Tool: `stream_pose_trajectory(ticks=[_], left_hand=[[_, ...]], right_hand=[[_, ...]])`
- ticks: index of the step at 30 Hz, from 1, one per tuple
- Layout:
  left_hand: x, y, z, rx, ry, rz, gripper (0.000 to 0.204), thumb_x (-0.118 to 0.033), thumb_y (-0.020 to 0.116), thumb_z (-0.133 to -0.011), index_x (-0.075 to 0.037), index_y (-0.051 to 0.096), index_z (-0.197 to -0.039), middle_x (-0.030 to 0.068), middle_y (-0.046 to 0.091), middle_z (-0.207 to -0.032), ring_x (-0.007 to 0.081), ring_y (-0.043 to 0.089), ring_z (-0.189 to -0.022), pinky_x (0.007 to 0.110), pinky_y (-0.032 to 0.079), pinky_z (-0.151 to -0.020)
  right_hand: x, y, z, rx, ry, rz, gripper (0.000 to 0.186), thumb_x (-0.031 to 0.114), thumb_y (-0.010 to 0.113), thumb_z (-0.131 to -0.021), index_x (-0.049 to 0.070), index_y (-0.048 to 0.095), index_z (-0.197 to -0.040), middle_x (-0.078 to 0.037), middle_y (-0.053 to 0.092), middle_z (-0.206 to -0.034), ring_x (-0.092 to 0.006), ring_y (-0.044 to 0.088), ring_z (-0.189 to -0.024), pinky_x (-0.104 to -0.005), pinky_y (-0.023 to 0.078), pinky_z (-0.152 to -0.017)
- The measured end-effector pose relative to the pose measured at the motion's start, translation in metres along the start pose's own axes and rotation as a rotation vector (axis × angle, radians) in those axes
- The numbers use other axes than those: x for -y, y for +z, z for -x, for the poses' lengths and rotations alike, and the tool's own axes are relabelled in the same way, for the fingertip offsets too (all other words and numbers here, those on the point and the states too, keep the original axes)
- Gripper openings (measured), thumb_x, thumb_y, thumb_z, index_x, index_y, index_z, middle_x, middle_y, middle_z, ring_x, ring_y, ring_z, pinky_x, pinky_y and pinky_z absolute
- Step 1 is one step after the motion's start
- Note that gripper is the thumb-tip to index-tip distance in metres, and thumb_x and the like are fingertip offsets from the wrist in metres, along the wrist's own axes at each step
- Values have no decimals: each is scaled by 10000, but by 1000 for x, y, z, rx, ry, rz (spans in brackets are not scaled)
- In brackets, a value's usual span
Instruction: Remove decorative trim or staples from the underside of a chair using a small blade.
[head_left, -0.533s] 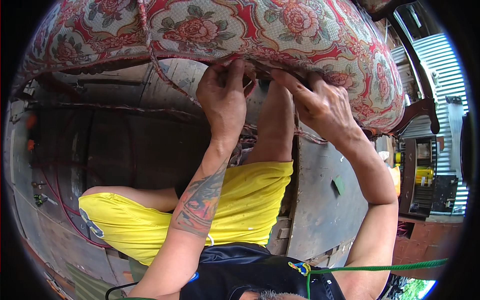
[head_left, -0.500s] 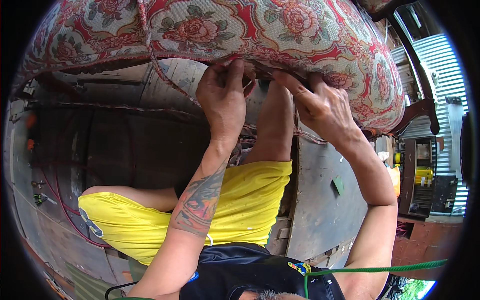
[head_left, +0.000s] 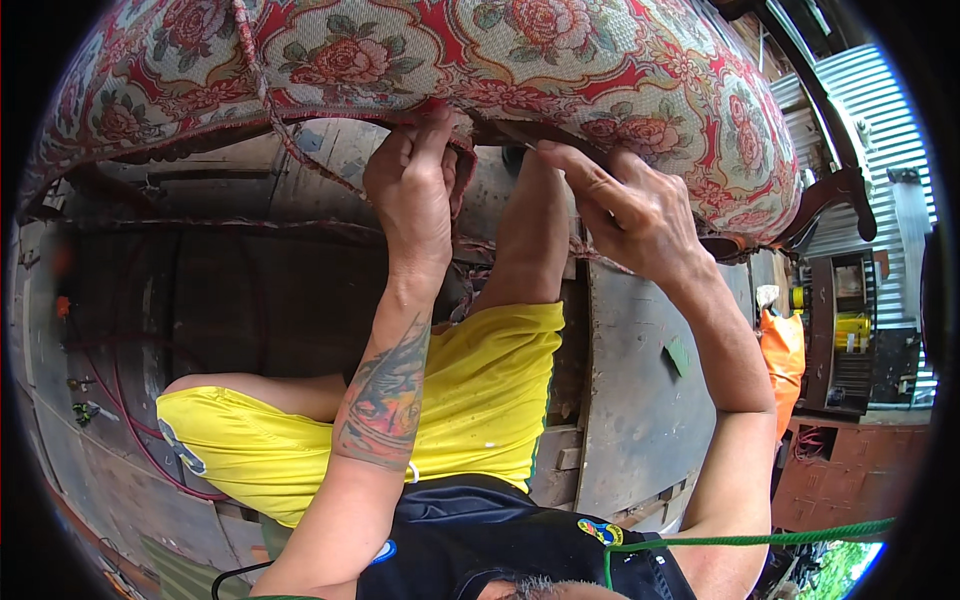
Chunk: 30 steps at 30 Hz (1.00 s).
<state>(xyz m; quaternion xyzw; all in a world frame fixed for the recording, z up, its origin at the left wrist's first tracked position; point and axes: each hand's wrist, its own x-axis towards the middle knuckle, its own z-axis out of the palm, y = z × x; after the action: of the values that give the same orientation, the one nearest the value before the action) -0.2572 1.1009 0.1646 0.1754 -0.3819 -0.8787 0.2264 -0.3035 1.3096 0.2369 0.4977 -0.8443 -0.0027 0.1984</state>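
Observation:
A cushioned chair seat (head_left: 350, 62) in red and cream rose-patterned fabric fills the top of the view, its lower edge meeting a dark carved wooden rail (head_left: 560, 140). My left hand (head_left: 412, 190) is closed at that edge, pinching the fabric border, and a folded flap of frayed reddish fabric (head_left: 463, 170) hangs beside its fingers. My right hand (head_left: 640, 205) is under the edge farther right, fingers curled. A thin, pale pointed sliver shows by its index fingertip; the rest of what it holds is hidden. A long narrow trim strip (head_left: 262, 85) hangs over the seat.
My bent legs in yellow shorts (head_left: 490, 390) lie under the work. Worn boards and grey sheets (head_left: 650, 400) cover the floor, with a small green scrap (head_left: 677, 356) on them. A red hose (head_left: 120, 385) runs at left. An orange bag (head_left: 783, 365) and shelves (head_left: 838, 330) stand right.
My left hand has shifted left with the fabric edge, and more of the loose flap and wooden rail shows between the hands. The right hand has moved slightly; the view has shifted a little.

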Motion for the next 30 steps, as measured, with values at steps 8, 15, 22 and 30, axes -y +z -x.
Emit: stream_pose_trajectory(ticks=[8, 15, 22, 30], left_hand=[[16, -18, -8, -188, 453, -599, 219, -195, 765, -956, 3, 675, -931, 16, 545, -669, 116, 536, -584, 315, 433, -540], [40, -35, -16, -230, 1401, -1242, 379, -316, 830, -899, -276, 757, -1269, -52, 574, -897, 164, 536, -829, 363, 357, -844], [41, -35, -37, -348, 1521, -1321, 239, -324, 869, -844, -294, 838, -1079, -92, 600, -883, 165, 533, -789, 362, 332, -845], [17, -30, -37, -153, 1500, -1418, 109, -265, 815, -899, -249, 782, -1002, -87, 621, -917, 170, 580, -890, 369, 337, -909]], right_hand=[[13, 20, 15, -150, 81, -159, 620, 2, 748, -854, 210, 665, -1433, -47, 540, -705, -227, 559, -590, -389, 493, -519], [21, 42, 36, -296, 154, -243, 687, 30, 751, -833, 297, 646, -1457, -47, 528, -702, -233, 585, -590, -392, 518, -535], [29, 37, 60, -233, 217, -307, 705, -3, 740, -800, 250, 654, -1452, -45, 522, -704, -226, 580, -603, -394, 512, -540], [34, 50, 77, -260, 247, -342, 691, -8, 745, -801, 235, 661, -1442, -46, 531, -712, -231, 565, -589, -394, 511, -529]])
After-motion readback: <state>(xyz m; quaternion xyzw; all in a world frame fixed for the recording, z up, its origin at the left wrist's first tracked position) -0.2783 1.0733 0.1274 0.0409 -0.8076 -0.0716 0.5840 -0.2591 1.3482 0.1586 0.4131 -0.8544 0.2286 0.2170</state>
